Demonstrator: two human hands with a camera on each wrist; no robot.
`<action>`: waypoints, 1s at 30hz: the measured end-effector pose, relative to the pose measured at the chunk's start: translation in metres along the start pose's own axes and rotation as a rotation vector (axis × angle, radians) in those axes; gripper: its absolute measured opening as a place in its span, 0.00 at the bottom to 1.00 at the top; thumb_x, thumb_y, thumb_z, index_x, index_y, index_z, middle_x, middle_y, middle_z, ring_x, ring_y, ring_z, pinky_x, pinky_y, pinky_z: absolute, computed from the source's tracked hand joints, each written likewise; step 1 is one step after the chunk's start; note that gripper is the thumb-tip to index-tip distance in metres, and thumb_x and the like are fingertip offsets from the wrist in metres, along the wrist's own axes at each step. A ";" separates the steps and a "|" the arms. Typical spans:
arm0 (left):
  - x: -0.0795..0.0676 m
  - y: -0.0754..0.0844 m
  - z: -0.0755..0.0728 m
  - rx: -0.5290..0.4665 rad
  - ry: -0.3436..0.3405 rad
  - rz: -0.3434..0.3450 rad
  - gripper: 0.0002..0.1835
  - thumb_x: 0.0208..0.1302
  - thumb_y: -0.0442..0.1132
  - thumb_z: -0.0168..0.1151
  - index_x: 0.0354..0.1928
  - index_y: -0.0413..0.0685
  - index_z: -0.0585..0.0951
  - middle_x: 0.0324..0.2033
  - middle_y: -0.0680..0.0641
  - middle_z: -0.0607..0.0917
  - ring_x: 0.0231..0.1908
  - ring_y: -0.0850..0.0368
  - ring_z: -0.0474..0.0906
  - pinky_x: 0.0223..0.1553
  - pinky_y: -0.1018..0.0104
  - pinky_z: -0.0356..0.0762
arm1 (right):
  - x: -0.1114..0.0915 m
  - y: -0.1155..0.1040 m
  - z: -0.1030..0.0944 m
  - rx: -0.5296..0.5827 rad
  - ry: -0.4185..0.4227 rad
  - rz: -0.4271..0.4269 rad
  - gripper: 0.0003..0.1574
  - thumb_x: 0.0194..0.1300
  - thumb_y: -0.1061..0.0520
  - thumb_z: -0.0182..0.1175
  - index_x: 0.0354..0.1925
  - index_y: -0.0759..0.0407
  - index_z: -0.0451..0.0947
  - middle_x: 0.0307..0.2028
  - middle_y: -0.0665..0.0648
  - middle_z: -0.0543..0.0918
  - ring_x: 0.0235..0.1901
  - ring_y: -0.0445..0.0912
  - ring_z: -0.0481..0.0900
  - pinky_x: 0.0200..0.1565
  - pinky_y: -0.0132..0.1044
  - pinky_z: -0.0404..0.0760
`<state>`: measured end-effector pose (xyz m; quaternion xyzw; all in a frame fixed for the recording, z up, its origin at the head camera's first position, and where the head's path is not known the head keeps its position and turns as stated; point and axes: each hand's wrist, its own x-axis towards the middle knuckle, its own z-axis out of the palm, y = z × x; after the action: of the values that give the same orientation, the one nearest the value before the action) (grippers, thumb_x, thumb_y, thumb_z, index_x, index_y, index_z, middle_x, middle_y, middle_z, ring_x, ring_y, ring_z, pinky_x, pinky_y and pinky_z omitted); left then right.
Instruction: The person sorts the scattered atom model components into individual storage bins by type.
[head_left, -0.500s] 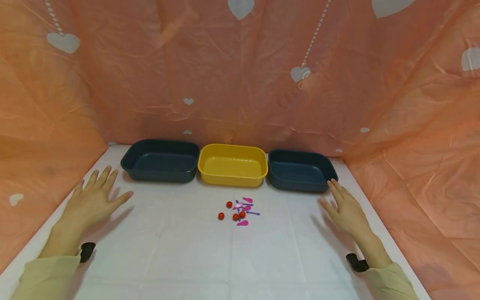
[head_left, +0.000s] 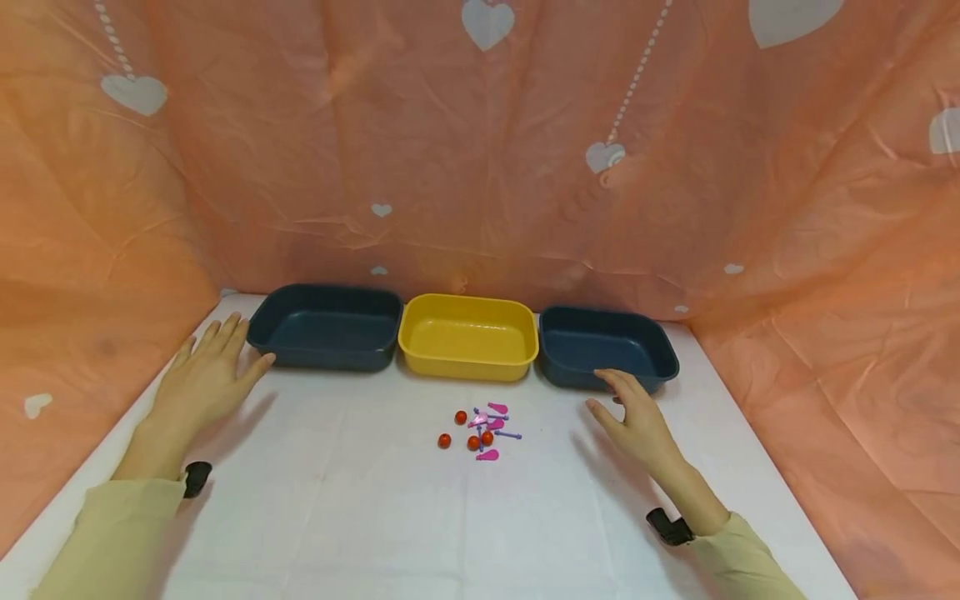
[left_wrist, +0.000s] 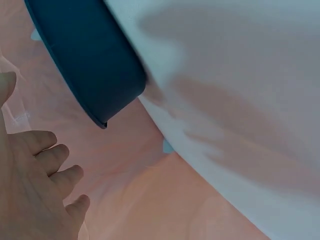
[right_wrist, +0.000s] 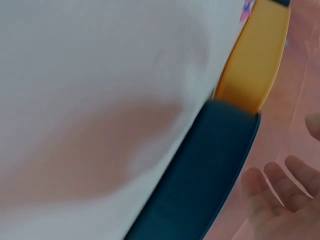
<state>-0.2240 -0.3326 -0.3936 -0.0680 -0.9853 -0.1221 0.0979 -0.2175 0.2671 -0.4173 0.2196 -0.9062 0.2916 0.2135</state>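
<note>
My left hand hovers over the table beside the left dark blue bin, its fingers spread and holding nothing. In front of the right dark blue bin is my right hand, also holding nothing, its fingers relaxed and slightly bent. Between the hands lies a small group of loose pieces: several red balls, pink teardrop-shaped pieces and thin purple sticks. Neither hand touches them. The left wrist view shows the left hand's fingers apart from the bin.
A yellow bin stands between the two dark blue ones, all in a row at the back of the white-covered table. An orange curtain with pale hearts closes off the back and both sides.
My right hand has moved left, inward from the right bin's outer corner. The left hand has shifted slightly forward and right. The pieces and bins lie as before.
</note>
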 end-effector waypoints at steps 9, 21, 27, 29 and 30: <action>0.023 -0.009 0.001 0.045 -0.054 0.006 0.46 0.82 0.61 0.42 0.77 0.22 0.52 0.76 0.21 0.52 0.75 0.21 0.46 0.72 0.25 0.42 | 0.020 -0.027 0.037 0.238 -0.104 -0.016 0.23 0.63 0.68 0.72 0.56 0.71 0.80 0.51 0.65 0.83 0.46 0.58 0.84 0.47 0.47 0.89; 0.047 -0.013 -0.002 0.045 -0.151 0.028 0.49 0.82 0.62 0.40 0.76 0.18 0.49 0.75 0.18 0.48 0.75 0.19 0.41 0.74 0.26 0.39 | 0.036 -0.057 0.073 0.281 -0.413 -0.040 0.12 0.66 0.65 0.70 0.48 0.63 0.83 0.43 0.57 0.85 0.39 0.46 0.84 0.45 0.36 0.88; 0.050 -0.019 0.001 0.017 -0.184 0.022 0.50 0.82 0.63 0.41 0.76 0.17 0.47 0.75 0.17 0.46 0.76 0.19 0.38 0.73 0.26 0.39 | 0.035 -0.066 0.082 0.245 -0.537 -0.081 0.09 0.67 0.61 0.70 0.46 0.56 0.85 0.41 0.50 0.84 0.38 0.42 0.80 0.44 0.32 0.84; 0.051 -0.021 0.002 0.008 -0.188 0.020 0.51 0.81 0.64 0.40 0.76 0.17 0.47 0.75 0.17 0.45 0.76 0.19 0.38 0.73 0.26 0.39 | 0.035 -0.068 0.083 0.239 -0.554 -0.097 0.09 0.67 0.61 0.71 0.45 0.55 0.85 0.40 0.50 0.84 0.37 0.42 0.78 0.43 0.32 0.83; 0.051 -0.022 0.003 0.006 -0.191 0.019 0.51 0.81 0.64 0.40 0.76 0.17 0.47 0.75 0.17 0.45 0.76 0.19 0.38 0.74 0.26 0.39 | 0.035 -0.068 0.084 0.236 -0.560 -0.105 0.09 0.67 0.61 0.71 0.45 0.55 0.85 0.39 0.49 0.83 0.37 0.42 0.78 0.42 0.32 0.82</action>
<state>-0.2777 -0.3477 -0.3905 -0.0886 -0.9898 -0.1112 0.0049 -0.2323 0.1550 -0.4315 0.3610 -0.8772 0.3113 -0.0566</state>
